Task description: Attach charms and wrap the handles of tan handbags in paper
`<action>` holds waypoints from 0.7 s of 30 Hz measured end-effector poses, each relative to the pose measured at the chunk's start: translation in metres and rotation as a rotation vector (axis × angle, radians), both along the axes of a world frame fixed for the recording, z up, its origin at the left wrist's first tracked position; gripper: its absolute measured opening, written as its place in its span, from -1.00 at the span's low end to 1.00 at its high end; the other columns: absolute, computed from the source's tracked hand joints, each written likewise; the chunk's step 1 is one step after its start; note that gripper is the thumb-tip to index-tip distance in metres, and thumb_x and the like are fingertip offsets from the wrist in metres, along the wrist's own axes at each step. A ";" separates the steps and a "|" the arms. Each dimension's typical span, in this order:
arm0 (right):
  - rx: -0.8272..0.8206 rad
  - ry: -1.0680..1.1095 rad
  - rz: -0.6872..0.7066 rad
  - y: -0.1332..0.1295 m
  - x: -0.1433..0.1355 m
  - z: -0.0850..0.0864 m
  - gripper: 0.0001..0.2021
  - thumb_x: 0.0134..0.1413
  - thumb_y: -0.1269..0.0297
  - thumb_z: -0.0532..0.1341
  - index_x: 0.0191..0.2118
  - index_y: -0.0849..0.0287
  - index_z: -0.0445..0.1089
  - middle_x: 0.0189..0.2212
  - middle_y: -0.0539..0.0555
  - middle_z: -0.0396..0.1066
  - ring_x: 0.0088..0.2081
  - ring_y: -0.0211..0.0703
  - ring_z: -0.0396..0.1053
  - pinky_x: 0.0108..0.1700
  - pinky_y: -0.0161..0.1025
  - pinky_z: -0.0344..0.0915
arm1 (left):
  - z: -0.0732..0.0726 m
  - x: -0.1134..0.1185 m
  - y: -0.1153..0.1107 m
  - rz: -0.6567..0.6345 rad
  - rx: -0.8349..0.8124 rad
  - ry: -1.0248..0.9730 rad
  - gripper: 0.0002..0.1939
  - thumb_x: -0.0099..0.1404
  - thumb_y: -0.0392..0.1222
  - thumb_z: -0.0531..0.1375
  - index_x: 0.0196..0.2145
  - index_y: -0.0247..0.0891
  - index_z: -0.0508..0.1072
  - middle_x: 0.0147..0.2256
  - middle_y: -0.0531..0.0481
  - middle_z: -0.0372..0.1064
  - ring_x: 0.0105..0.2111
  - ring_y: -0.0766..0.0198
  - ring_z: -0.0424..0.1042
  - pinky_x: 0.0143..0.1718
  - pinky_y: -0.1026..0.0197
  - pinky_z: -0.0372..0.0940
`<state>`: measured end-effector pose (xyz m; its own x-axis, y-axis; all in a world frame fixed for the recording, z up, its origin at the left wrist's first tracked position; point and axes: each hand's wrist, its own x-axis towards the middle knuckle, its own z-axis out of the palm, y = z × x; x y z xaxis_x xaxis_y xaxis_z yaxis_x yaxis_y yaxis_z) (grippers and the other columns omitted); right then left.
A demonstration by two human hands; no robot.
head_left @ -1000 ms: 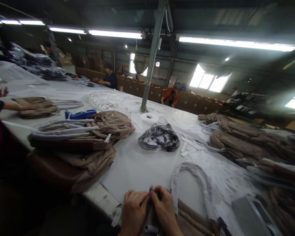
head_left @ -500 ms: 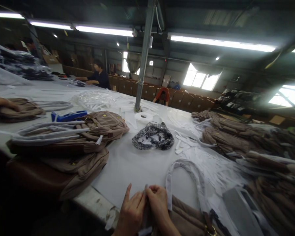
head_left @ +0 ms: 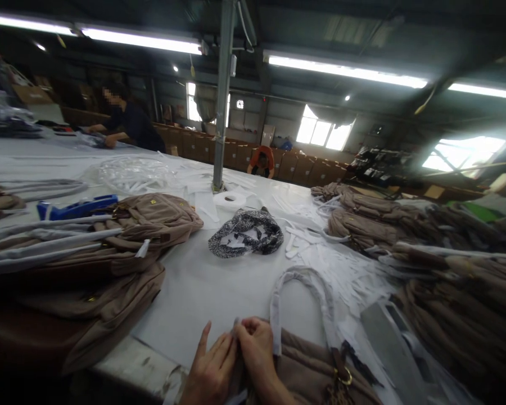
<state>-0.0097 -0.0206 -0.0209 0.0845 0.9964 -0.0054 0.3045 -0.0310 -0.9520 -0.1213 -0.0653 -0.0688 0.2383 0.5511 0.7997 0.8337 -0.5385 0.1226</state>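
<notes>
At the table's front edge lies a taupe fabric bag [head_left: 307, 368] with a gold ring and brown trim. Its far handle [head_left: 328, 298] arches up in a white wrapping. My right hand [head_left: 256, 344] is closed, thumb and fingers pinching a pale wrapping strip [head_left: 236, 323] beside the bag. Against it, my left hand [head_left: 211, 365] is closed on the same strip from the left, with one finger raised. Most of the strip and whatever is under it are hidden between my hands.
Taupe bags [head_left: 152, 219] are stacked at left by a blue tape dispenser [head_left: 78, 208]; more bags [head_left: 438, 304] pile at right behind a grey dispenser [head_left: 390, 337]. A black-and-white cloth ring [head_left: 247, 233], a white roll [head_left: 230, 199], loose white strips [head_left: 341, 275] and a post [head_left: 222, 112] stand ahead.
My view has swung right, so the scene sits further left. The co-worker's hand on the left bag has left the picture. Both my hands stay pinched together at the strip.
</notes>
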 end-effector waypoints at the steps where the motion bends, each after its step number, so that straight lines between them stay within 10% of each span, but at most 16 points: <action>1: 0.004 0.004 -0.007 -0.001 0.000 0.001 -0.84 -0.13 0.32 0.17 -0.56 0.27 0.44 -0.62 0.06 0.45 -0.53 -0.17 0.36 -0.49 -0.34 0.23 | 0.000 -0.002 0.000 -0.011 -0.014 0.017 -0.69 0.33 -0.32 -0.03 -0.11 -0.29 0.47 -0.21 -0.15 0.53 -0.15 0.21 0.47 0.26 -0.15 -0.20; 11: -0.031 -0.009 -0.120 -0.002 -0.004 0.003 -0.86 -0.19 0.36 0.19 -0.55 0.28 0.48 -0.62 0.06 0.45 -0.54 -0.20 0.37 -0.49 -0.37 0.21 | -0.004 -0.011 0.001 -0.085 -0.042 0.045 -0.76 0.29 -0.33 0.05 -0.18 -0.22 0.47 -0.22 -0.10 0.53 -0.18 0.20 0.49 0.20 -0.07 0.01; 15: -0.028 0.014 -0.128 -0.002 -0.004 0.003 -0.86 -0.20 0.39 0.19 -0.53 0.27 0.50 -0.61 0.06 0.47 -0.53 -0.19 0.40 -0.48 -0.37 0.23 | -0.006 -0.016 0.004 0.086 -0.332 -0.190 -0.80 0.25 -0.06 0.10 -0.22 -0.18 0.37 -0.29 -0.02 0.52 -0.21 0.13 0.50 -0.10 0.08 0.36; 21: 0.029 -0.060 -0.044 -0.003 -0.003 0.005 -0.87 -0.14 0.38 0.20 -0.50 0.24 0.52 -0.58 0.05 0.49 -0.50 -0.18 0.42 -0.47 -0.38 0.23 | 0.015 -0.004 0.019 0.206 -0.770 -0.331 -0.71 0.20 -0.04 0.07 -0.13 -0.14 0.27 -0.33 -0.01 0.50 -0.31 0.11 0.51 -0.31 0.14 0.37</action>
